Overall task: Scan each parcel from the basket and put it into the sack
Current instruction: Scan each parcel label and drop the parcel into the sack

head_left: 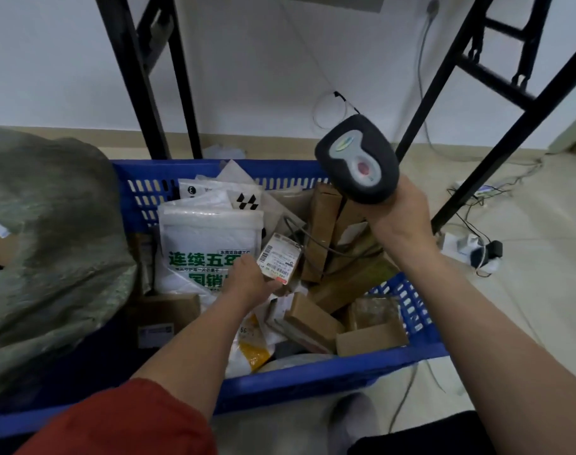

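Observation:
A blue plastic basket stands in front of me, filled with several cardboard boxes and plastic mailers. My left hand grips a small parcel with a white barcode label, holding it just above the pile in the basket's middle. My right hand holds a dark handheld scanner above the basket's right side, its head over the parcel. A grey-green woven sack bulges at the left, against the basket.
A large white mailer with green print lies in the basket's left half. Brown boxes crowd its right half. Black metal frame legs rise behind and to the right. Cables and a power adapter lie on the tiled floor at right.

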